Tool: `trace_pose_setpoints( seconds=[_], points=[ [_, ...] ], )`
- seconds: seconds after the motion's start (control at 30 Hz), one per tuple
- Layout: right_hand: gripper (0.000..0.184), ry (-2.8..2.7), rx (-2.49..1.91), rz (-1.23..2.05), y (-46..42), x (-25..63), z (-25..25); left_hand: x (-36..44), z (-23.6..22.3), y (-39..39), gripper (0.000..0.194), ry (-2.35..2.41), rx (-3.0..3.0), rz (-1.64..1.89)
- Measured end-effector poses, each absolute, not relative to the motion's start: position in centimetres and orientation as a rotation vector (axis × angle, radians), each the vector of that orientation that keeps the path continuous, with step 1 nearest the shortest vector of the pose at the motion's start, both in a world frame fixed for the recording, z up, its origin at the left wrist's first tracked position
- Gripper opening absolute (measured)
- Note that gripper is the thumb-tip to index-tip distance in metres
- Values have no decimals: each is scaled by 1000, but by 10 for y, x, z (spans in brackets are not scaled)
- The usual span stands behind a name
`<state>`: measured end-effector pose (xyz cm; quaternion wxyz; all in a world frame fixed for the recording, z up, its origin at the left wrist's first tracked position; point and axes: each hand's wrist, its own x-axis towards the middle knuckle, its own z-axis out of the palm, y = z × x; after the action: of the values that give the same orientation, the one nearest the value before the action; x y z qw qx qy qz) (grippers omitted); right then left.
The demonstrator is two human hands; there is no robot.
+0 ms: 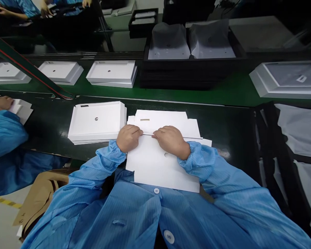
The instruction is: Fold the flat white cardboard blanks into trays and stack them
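Note:
A flat white cardboard box blank lies in front of me, its near edge against my blue smock. My left hand and my right hand are both closed on a fold line across the sheet, thumbs and fingertips pinching the crease. Beyond the crease, a flap with a small slot reaches away from me. The right hand partly covers a round hole in the sheet. Just left of my left hand is a stack of white box pieces, the top one shaped like a shallow tray with a hole.
White trays stand in small stacks along the green shelf. Black bins with grey-white sheets stand behind; more line the right side. A co-worker's sleeve is at left, near a slanted green post.

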<state>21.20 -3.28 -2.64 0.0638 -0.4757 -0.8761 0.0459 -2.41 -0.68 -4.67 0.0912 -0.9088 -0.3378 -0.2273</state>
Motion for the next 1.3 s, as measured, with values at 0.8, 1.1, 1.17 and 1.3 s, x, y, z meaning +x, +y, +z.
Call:
trace_pose_setpoints(
  seconds=[0.8,1.1,1.17,1.3],
  points=[
    [25,-2379,-1664,221,-50,343,-31,-48,-40,9,21,-1314,-2735,-612],
    [32,-2217,-1777,2,-62,348,-32,-40,-16,9,66,-1765,-2697,-775],
    [34,-2166,-1776,-4,-65,355,-29,-44,-6,2,86,-2054,-2722,-687],
    [36,-2036,-1792,12,-72,364,-19,-53,3,-9,99,-2392,-2981,-381]
  ],
)
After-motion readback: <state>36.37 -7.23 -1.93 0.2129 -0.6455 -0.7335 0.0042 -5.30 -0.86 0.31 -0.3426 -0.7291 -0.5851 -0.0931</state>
